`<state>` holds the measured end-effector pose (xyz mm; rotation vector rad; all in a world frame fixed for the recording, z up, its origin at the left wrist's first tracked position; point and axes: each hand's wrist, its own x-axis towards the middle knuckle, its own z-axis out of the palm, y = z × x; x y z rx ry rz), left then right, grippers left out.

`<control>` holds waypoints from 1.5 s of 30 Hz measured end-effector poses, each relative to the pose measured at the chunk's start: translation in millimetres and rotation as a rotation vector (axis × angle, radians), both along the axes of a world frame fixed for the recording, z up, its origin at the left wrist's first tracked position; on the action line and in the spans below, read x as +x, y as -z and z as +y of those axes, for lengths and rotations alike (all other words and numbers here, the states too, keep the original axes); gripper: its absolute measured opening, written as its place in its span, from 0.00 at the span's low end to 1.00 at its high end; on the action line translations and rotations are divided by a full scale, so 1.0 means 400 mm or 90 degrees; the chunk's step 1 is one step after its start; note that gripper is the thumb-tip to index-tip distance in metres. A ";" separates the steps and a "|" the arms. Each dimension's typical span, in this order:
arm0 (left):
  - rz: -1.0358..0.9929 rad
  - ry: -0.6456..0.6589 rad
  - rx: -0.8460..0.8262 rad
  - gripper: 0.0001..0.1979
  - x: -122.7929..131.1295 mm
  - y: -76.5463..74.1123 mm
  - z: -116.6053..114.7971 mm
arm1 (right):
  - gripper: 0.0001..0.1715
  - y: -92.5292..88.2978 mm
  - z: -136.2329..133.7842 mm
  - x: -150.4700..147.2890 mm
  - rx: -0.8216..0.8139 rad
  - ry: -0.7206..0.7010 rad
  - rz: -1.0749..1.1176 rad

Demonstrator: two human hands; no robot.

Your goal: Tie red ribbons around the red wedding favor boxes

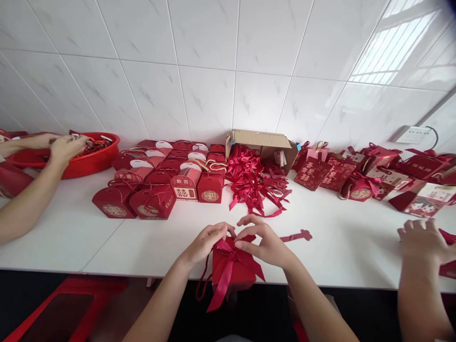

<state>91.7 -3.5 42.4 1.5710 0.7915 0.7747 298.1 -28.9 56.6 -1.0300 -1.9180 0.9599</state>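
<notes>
At the tabletop's near edge, the small red paper gift box sits directly beneath both hands, left hand and right hand each pinching its red satin ribbon bow from opposite sides, equally near.

Small red gift box at the near edge of the white tabletop, upright, partly overhanging it. Red satin ribbon tied at its top, tails hanging down the front face. Dark red cord handle looping down on its left side.
</notes>
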 end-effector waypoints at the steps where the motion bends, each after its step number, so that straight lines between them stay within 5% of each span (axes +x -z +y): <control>1: -0.001 -0.004 0.002 0.22 0.001 0.001 0.001 | 0.10 -0.008 0.001 -0.005 -0.001 -0.014 -0.029; 8: 0.024 -0.010 0.055 0.19 0.013 -0.004 0.004 | 0.06 -0.035 0.000 -0.024 0.004 -0.030 -0.151; 29: 0.132 -0.069 0.213 0.21 0.003 0.008 0.021 | 0.05 -0.026 -0.010 -0.035 -0.010 -0.023 -0.187; 34: 0.007 -0.083 0.094 0.20 -0.017 0.026 -0.001 | 0.22 0.023 -0.004 0.038 -0.021 0.007 0.053; 37: -0.131 -0.170 -0.007 0.22 -0.036 0.067 -0.026 | 0.51 0.096 -0.009 0.102 -0.045 -0.103 0.176; 40: -0.189 -0.237 -0.080 0.24 -0.052 0.120 -0.052 | 0.81 0.167 -0.029 0.123 -0.085 -0.179 0.109; 45: -0.194 -0.263 -0.173 0.22 -0.055 0.158 -0.081 | 0.79 0.208 -0.075 0.050 -0.139 -0.098 0.034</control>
